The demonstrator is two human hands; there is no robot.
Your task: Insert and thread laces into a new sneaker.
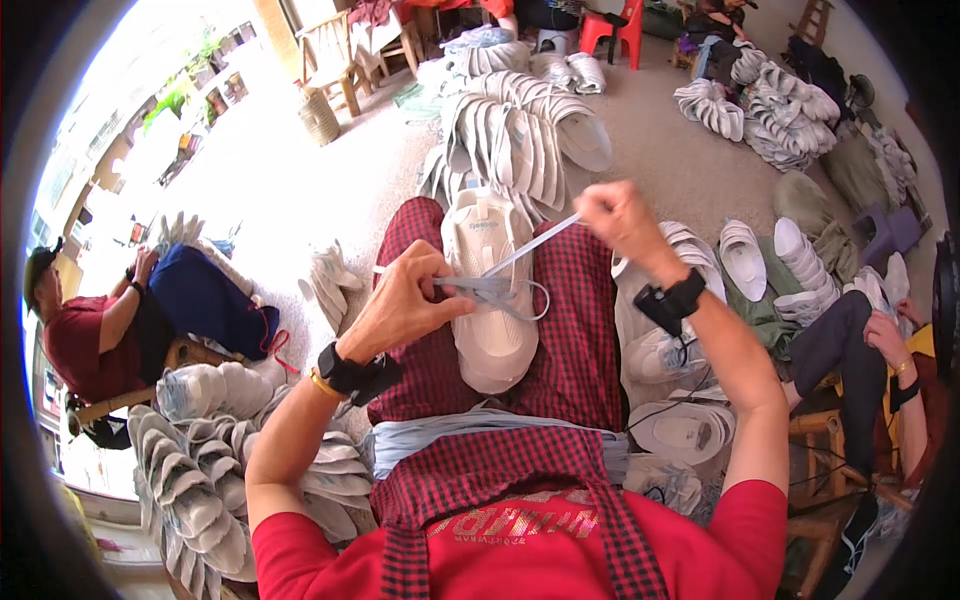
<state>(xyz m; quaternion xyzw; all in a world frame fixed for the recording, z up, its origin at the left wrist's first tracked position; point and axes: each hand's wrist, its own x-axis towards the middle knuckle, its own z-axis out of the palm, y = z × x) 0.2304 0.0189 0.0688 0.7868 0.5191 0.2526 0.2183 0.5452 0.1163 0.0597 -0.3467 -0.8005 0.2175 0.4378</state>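
Note:
A white shoe (496, 350) rests between my knees, toe toward me, on the red-and-black checked apron (577, 320). My left hand (405, 298) is over its left side, fingers closed on a pale grey-blue shoelace (533, 245). Loops of that lace lie across the shoe's middle. Up and to the right, my right hand (622, 222) pinches the lace, which stretches taut and slanting from the shoe to its fingers. What the left fingertips grip exactly is partly hidden. A bundle of light blue laces (395, 450) lies across my lap.
Stacked shoe uppers (500, 145) stand beyond my knees. More uppers (195, 480) pile up at my left, and white shoes (680, 425) lie at my right. Co-workers sit on the left (100, 335) and right (890, 350). A red chair (628, 30) stands at the back.

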